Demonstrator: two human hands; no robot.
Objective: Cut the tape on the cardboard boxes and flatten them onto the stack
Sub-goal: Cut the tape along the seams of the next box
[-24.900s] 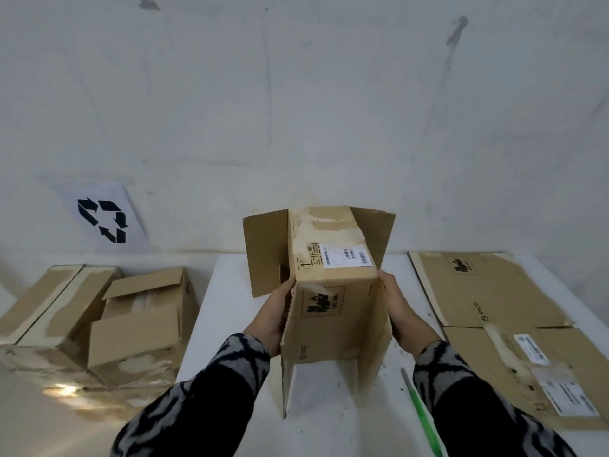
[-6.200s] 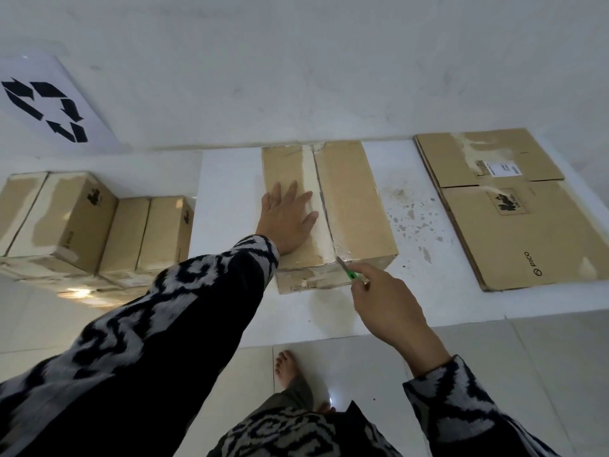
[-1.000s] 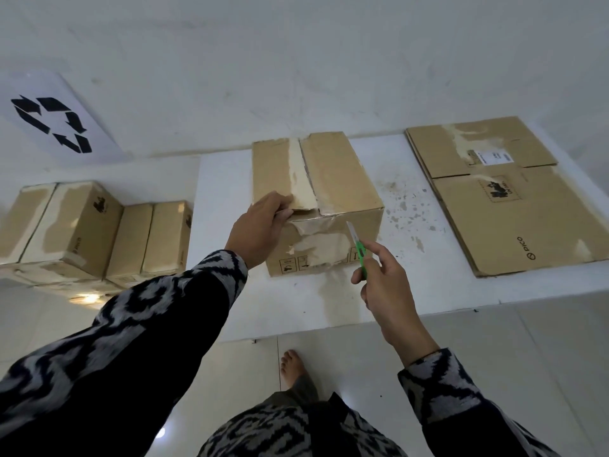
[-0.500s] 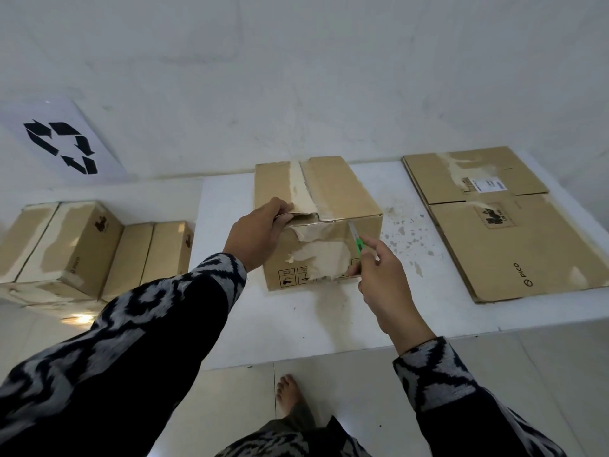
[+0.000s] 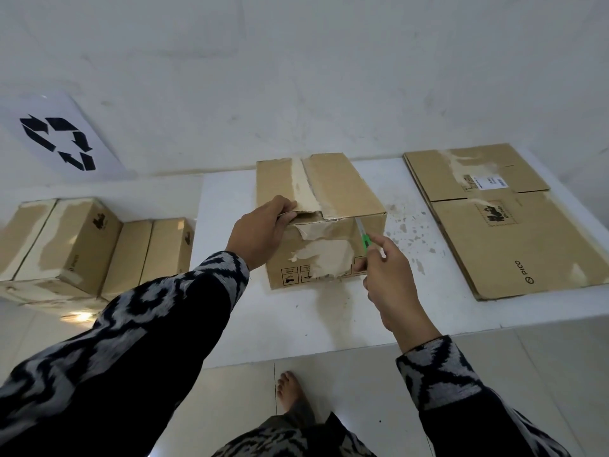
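A taped cardboard box (image 5: 342, 189) sits on the white table (image 5: 230, 232), with torn tape down its top seam and front face. My left hand (image 5: 260, 235) grips the near edge of the box's left top flap and lifts it slightly. My right hand (image 5: 389, 278) holds a green utility knife (image 5: 364, 237), blade up against the top front edge of the box near its right corner. The stack of flattened boxes (image 5: 507, 232) lies on the table's right side.
Several closed cardboard boxes (image 5: 82, 245) stand on the floor left of the table. A recycling sign (image 5: 57, 141) hangs on the wall at left. My bare foot (image 5: 290, 390) is on the tiled floor before the table's front edge.
Over the last second my right hand raised the knife blade to the box's top front edge. My left hand kept its grip on the left flap. The camera view shifted a little.
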